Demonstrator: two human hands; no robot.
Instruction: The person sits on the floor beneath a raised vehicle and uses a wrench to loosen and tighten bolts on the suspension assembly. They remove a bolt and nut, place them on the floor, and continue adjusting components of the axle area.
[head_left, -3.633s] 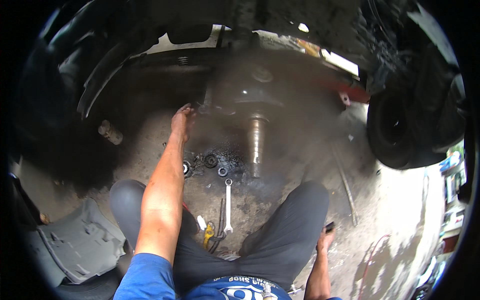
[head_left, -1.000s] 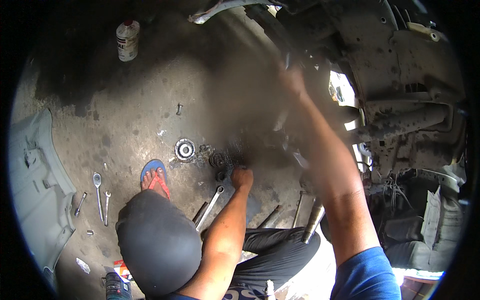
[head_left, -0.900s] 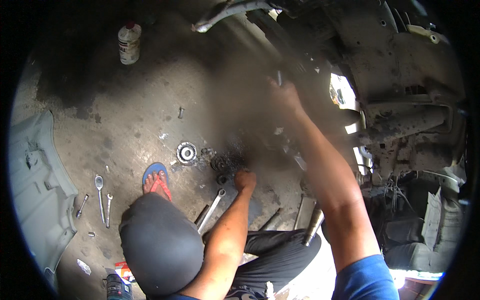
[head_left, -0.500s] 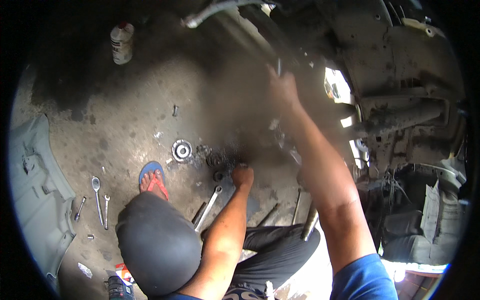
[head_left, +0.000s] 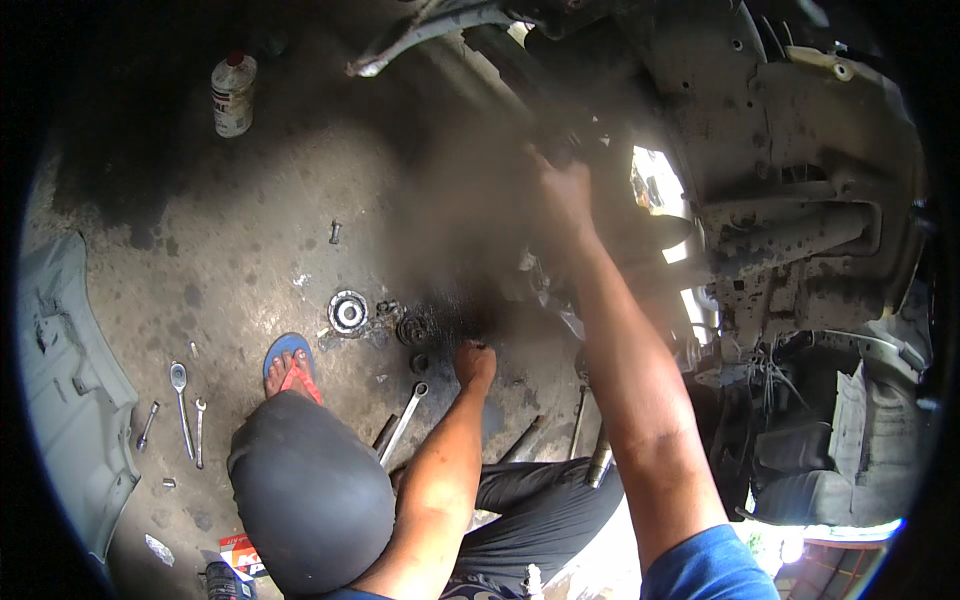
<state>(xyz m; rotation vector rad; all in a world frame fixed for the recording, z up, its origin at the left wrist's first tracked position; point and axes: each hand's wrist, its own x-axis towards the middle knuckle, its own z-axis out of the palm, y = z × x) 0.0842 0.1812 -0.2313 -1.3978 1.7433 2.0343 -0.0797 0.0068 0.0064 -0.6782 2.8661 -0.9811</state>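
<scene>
My left hand [head_left: 475, 365] is a closed fist low over the dark, oily patch of floor. What it grips is hidden in a dark smear across the picture. Reaching forward, my right hand [head_left: 568, 195] is closed beside the dark underside of a vehicle [head_left: 780, 240], its thumb or a finger sticking out; the blur hides what it holds. Left of my left hand lie a round metal ring part [head_left: 347, 312] and a dark, greasy coil-like part [head_left: 412, 330]. A large ring-ended spanner [head_left: 405, 420] rests beside my left forearm.
A ratchet [head_left: 183, 405], a small spanner [head_left: 200, 432] and a socket tool [head_left: 148, 425] lie at the left, near a grey panel [head_left: 75, 370]. A bolt [head_left: 335, 232] and a bottle [head_left: 233, 97] are farther away. My sandalled foot [head_left: 290, 368] is planted left of centre.
The whole view has shifted slightly, so floor items appear farther left. My right hand sits a little lower in the picture; both hands remain closed.
</scene>
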